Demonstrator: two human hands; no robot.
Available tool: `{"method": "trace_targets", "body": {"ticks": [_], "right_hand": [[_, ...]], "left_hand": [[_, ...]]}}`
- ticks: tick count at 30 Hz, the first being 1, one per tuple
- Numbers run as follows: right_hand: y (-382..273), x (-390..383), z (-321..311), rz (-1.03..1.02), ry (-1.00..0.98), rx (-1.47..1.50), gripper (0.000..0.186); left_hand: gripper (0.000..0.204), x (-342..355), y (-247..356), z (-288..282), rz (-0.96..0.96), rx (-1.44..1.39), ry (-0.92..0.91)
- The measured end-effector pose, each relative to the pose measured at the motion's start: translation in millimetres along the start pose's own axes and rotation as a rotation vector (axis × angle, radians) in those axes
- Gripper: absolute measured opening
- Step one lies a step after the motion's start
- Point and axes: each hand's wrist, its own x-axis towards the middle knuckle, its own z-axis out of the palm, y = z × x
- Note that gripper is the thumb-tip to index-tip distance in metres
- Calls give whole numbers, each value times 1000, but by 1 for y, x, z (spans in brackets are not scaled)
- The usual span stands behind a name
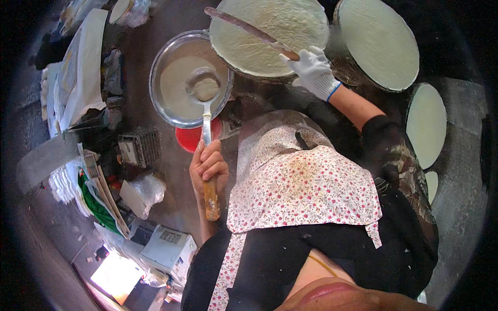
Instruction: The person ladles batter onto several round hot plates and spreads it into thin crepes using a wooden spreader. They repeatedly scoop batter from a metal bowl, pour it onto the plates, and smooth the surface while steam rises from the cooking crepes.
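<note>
My left hand is closed round the long handle of a metal ladle. The ladle's bowl, with pale batter in it, is over a round metal basin of thin batter. My right hand, in a white knit glove, grips the near end of a long, slightly curved wooden spreader. That spreader slants up to the left across a round griddle covered with a pale sheet of batter; whether its blade touches the batter I cannot tell.
More round griddles bearing pale sheets curve round my right side, one lower down. Something red sits under the basin's near edge. Off to the left are a wire crate, a plastic bag and a white box-shaped appliance.
</note>
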Motion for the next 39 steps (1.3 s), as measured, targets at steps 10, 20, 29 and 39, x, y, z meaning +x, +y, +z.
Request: {"method": "trace_targets", "body": {"ticks": [10,20,29,39], "right_hand": [[-13,23,2,97,113,-48,32],[49,91,-138,362,618,7,22],[107,6,-276,237,816,-346,24],[94,-145,-31,538,549,-184,8]], "left_hand": [[34,-28,-10,-9,56,-9,-40],[25,-39,33,-10,40,-11,9],[29,6,52,11,-127,77,-27],[38,4,44,22,-301,180,-5]]}}
